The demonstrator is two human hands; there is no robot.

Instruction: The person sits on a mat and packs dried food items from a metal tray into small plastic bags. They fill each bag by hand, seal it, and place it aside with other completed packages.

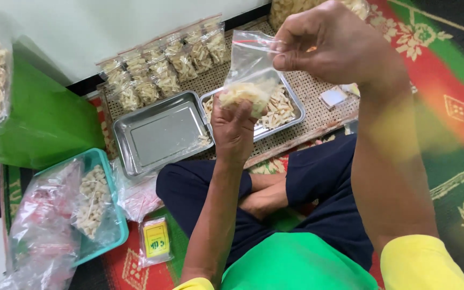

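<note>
Left hand [233, 124] cups the small clear bag [249, 70] of pale snack sticks from below, held above the right steel tray [295, 105] | right hand [333, 44] pinches its top edge | risk: pinch slips, mouth gapes, sticks spill past that tray onto the woven mat [318, 115]

Between the hands is a clear glossy plastic bag [251, 67]; below them, smooth shiny metal trays [159, 134] on a rough woven mat [318, 115].

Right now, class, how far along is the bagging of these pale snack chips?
Done: a row of filled clear bags lies behind the emptied steel tray. In hand: the left hand and right hand hold a part-filled clear zip bag. Left: chips in the second steel tray.
</note>
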